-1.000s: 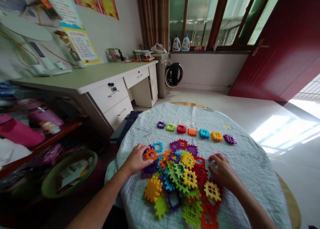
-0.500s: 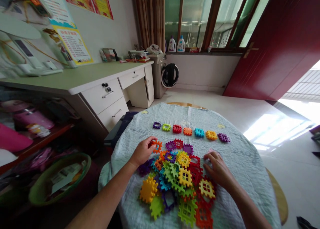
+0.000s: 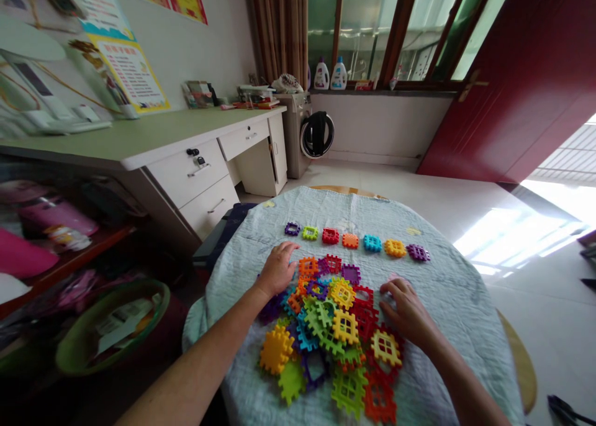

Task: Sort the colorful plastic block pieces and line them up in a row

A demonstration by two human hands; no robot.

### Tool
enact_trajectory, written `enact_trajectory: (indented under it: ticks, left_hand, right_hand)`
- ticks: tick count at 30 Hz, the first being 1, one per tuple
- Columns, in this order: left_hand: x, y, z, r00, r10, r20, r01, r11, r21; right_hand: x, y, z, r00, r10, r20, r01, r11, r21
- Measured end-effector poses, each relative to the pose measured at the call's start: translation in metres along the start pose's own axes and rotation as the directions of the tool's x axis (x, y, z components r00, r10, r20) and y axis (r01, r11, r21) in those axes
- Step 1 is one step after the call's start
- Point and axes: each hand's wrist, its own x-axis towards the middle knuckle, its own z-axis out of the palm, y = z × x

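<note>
A heap of colourful plastic building blocks, flat with notched edges, covers the near middle of the table. My left hand (image 3: 278,268) is open at the heap's far left, thumb and fingers apart with nothing between them. Just right of it lies an orange window-shaped block (image 3: 308,266) on the heap's far edge. On the right, my right hand (image 3: 404,307) rests with bent, parted fingers beside red blocks (image 3: 364,320), holding nothing that I can see. A yellow window block (image 3: 385,348) lies below that hand. Beyond the heap runs a row of several single blocks, with a red block (image 3: 330,235) among them.
The round table has a pale blue cloth (image 3: 447,326). A green-topped desk (image 3: 181,131) stands at the left, with a washing machine (image 3: 298,134) behind it. A green bin (image 3: 116,326) sits on the floor at the left. The red door (image 3: 498,103) is at the right.
My left hand has let go of the orange window block, which now lies farther right on the heap. That hand has moved slightly away from me. My right hand has stayed put.
</note>
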Motion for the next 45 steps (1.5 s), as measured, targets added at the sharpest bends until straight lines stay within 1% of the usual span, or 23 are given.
enact_trajectory:
  ticks: [2,4,7,10,13,15,17,20,21,24,27,29,31,33,36,38,41,43,45]
  left_hand:
    - [0.0,-0.011,-0.004,1.0,0.005,-0.031,-0.002,0.997,0.075]
    - [-0.001,-0.024,-0.006,0.999,-0.018,-0.036,0.022,0.993,0.116]
    - [-0.008,-0.041,-0.004,0.998,-0.045,-0.045,0.051,0.989,0.136]
    - [-0.015,-0.052,0.0,0.995,-0.048,-0.089,0.058,0.991,0.119]
    - [-0.018,-0.055,0.001,0.99,-0.055,-0.128,0.062,0.997,0.052]
    - [-0.018,-0.056,-0.001,0.99,-0.065,-0.122,0.064,0.998,-0.012]
    - [-0.016,-0.056,-0.007,0.994,-0.067,-0.084,0.061,0.996,-0.07]
    - [-0.014,-0.06,-0.015,0.997,-0.08,-0.014,0.077,0.986,-0.147]
    - [-0.013,-0.062,-0.017,0.996,-0.089,-0.008,0.086,0.984,-0.159]
    - [-0.012,-0.067,-0.018,0.993,-0.093,-0.071,0.084,0.99,-0.117]
    - [-0.012,-0.07,-0.013,0.984,-0.076,-0.163,0.07,0.997,-0.044]
    - [-0.012,-0.07,-0.011,0.973,-0.088,-0.215,0.089,0.996,-0.007]
    - [-0.012,-0.071,-0.009,0.962,-0.098,-0.255,0.11,0.993,0.034]
    - [-0.012,-0.072,-0.008,0.96,-0.091,-0.264,0.113,0.991,0.072]
    - [-0.013,-0.073,-0.007,0.965,-0.078,-0.252,0.109,0.988,0.108]
    - [-0.013,-0.073,-0.006,0.964,-0.079,-0.252,0.113,0.986,0.121]
    - [-0.014,-0.074,-0.005,0.963,-0.08,-0.256,0.116,0.985,0.13]
    - [-0.014,-0.073,-0.005,0.963,-0.081,-0.255,0.118,0.984,0.13]
    - [-0.014,-0.073,-0.005,0.965,-0.083,-0.251,0.118,0.985,0.128]
  right_hand:
    - [0.0,0.0,0.0,1.0,-0.001,-0.002,0.001,1.0,-0.002]
    - [0.0,0.001,0.001,1.0,-0.002,-0.01,0.002,1.0,0.002]
    - [0.0,0.002,0.001,1.0,-0.003,-0.023,0.003,1.0,0.022]
    - [0.0,0.0,-0.002,0.998,0.011,-0.055,-0.007,0.997,0.078]
    - [0.0,-0.006,-0.006,0.993,0.038,-0.113,-0.023,0.992,0.128]
    - [0.0,-0.013,-0.008,0.991,0.045,-0.126,-0.028,0.99,0.137]
    - [0.001,-0.021,-0.008,0.994,0.041,-0.104,-0.026,0.989,0.146]
    - [0.0,-0.028,-0.005,0.999,0.011,-0.032,-0.005,0.984,0.177]
    - [0.0,-0.028,-0.004,1.0,0.006,-0.014,-0.003,0.982,0.186]
    - [0.0,-0.027,-0.002,1.0,0.027,-0.006,-0.025,0.982,0.189]
    - [0.005,-0.03,-0.003,0.998,0.029,-0.05,-0.02,0.986,0.166]
    - [0.014,-0.041,-0.005,0.998,-0.006,-0.068,0.017,0.987,0.16]
    - [0.029,-0.059,-0.006,0.996,-0.073,-0.056,0.082,0.982,0.17]
    - [0.05,-0.083,-0.003,0.984,-0.179,-0.016,0.179,0.968,0.176]
    - [0.086,-0.118,0.008,0.947,-0.306,0.102,0.293,0.949,0.118]
    - [0.109,-0.136,0.02,0.932,-0.313,0.184,0.308,0.95,0.055]
    - [0.134,-0.15,0.037,0.909,-0.275,0.313,0.307,0.95,-0.055]
    - [0.142,-0.153,0.047,0.89,-0.267,0.369,0.321,0.942,-0.094]
    - [0.144,-0.156,0.053,0.881,-0.271,0.388,0.334,0.937,-0.105]
